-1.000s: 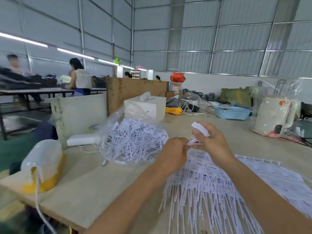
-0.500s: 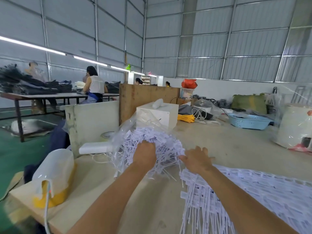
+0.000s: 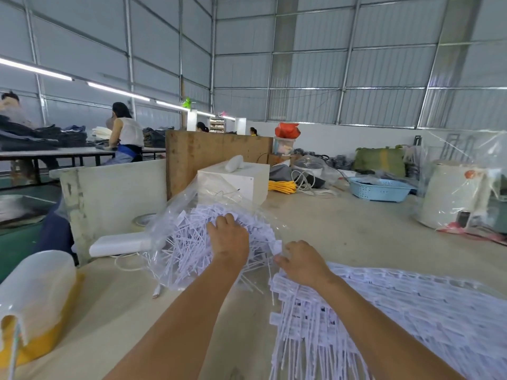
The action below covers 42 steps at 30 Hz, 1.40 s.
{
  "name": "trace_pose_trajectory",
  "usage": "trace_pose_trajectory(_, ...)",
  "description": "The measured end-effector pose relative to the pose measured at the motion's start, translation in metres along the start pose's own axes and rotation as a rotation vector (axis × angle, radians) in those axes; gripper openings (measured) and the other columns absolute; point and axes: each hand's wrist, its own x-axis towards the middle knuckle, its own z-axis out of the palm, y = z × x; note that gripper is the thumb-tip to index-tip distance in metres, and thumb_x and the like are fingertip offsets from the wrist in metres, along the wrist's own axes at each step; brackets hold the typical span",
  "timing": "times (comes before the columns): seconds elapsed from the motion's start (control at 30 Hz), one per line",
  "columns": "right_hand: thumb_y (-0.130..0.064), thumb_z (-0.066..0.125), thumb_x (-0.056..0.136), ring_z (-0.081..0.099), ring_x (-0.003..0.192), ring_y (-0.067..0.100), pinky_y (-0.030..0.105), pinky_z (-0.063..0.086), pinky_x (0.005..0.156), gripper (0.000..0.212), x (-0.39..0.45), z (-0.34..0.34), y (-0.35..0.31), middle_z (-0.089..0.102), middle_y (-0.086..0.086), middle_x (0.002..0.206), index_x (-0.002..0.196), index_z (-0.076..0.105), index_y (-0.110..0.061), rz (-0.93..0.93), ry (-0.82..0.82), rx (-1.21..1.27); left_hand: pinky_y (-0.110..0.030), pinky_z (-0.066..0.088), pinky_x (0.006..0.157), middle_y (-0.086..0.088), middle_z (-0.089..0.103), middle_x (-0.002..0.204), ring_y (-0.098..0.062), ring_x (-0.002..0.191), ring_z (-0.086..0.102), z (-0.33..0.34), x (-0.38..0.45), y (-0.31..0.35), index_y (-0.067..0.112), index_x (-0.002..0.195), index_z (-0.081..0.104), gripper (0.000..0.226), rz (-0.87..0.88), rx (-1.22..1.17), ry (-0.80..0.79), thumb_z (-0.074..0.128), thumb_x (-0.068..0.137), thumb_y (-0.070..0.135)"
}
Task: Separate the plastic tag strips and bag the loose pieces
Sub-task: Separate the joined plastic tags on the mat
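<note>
Nearest me, the joined tag strips (image 3: 397, 311) fan out over the worktop (image 3: 343, 229), and my right hand (image 3: 304, 263) rests at their far edge, just beside the clear bag (image 3: 175, 237); its fingers curl down among the pieces, but I cannot tell whether that grip holds anything. Beyond it, my left hand (image 3: 229, 237) is pushed down into the loose pieces (image 3: 189, 242) heaped inside the bag, fingers curled and buried, grip hidden too. Behind the bag stands a white box (image 3: 247, 182), and farther right of the bag a blue basket (image 3: 380, 189).
</note>
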Motion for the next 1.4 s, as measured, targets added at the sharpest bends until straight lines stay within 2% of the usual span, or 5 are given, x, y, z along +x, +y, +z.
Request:
trace_pose_trajectory(0.27, -0.021, 0.058, 0.092, 0.057, 0.112, 0.022, 0.024, 0.041, 0.091, 0.030, -0.048, -0.057, 0.056, 0.061, 0.010, 0.125, 0.118, 0.064, -0.006, -0.028, 0.128, 0.196, -0.042, 0.036, 0.092, -0.012, 0.040, 0.126, -0.031, 0.116, 0.038, -0.050, -0.048, 0.048, 0.008, 0.119, 0.053, 0.036, 0.288, -0.173, 0.242, 0.051, 0.086, 0.021)
trace_pose_trajectory(0.5, -0.009, 0.066, 0.084, 0.064, 0.098, 0.022, 0.015, 0.041, 0.081, 0.018, -0.114, -0.111, 0.156, 0.070, 0.010, 0.104, 0.100, 0.072, -0.001, 0.265, 0.298, 0.152, -0.039, 0.040, 0.100, -0.005, 0.058, 0.122, -0.024, 0.116, 0.050, -0.071, -0.082, 0.123, 0.017, 0.116, 0.067, 0.026, 0.867, -0.667, -0.111, 0.054, 0.094, 0.022)
trace_pose_trajectory(0.8, 0.000, 0.062, 0.085, 0.057, 0.060, -0.003, 0.006, 0.040, 0.058, 0.013, -0.145, -0.107, 0.196, 0.067, -0.004, 0.071, 0.088, 0.074, 0.000, 0.230, 0.264, 0.236, -0.034, 0.036, 0.093, 0.003, 0.061, 0.119, -0.020, 0.111, 0.054, -0.071, -0.090, 0.167, 0.020, 0.108, 0.067, 0.021, 0.866, -0.668, -0.113, 0.054, 0.092, 0.025)
trace_pose_trajectory(1.1, -0.013, 0.070, 0.081, 0.049, 0.063, 0.011, 0.022, 0.038, 0.061, 0.001, -0.164, -0.124, 0.184, 0.057, 0.001, 0.069, 0.081, 0.071, -0.014, 0.170, -0.030, 0.235, -0.030, 0.035, 0.073, 0.002, 0.064, 0.092, -0.019, 0.083, 0.054, -0.077, -0.100, 0.203, 0.022, 0.097, 0.067, 0.026, 0.907, -0.658, -0.180, 0.061, 0.087, 0.045)
trace_pose_trajectory(1.4, -0.001, 0.065, 0.083, 0.048, 0.057, 0.013, 0.019, 0.038, 0.054, 0.004, -0.158, -0.121, 0.174, 0.056, 0.006, 0.066, 0.080, 0.063, -0.001, 0.134, 0.254, 0.540, -0.036, 0.048, 0.079, -0.002, 0.065, 0.094, -0.022, 0.089, 0.060, -0.075, -0.097, 0.195, 0.015, 0.093, 0.069, 0.014, 0.846, -1.064, 0.042, 0.061, 0.089, 0.026)
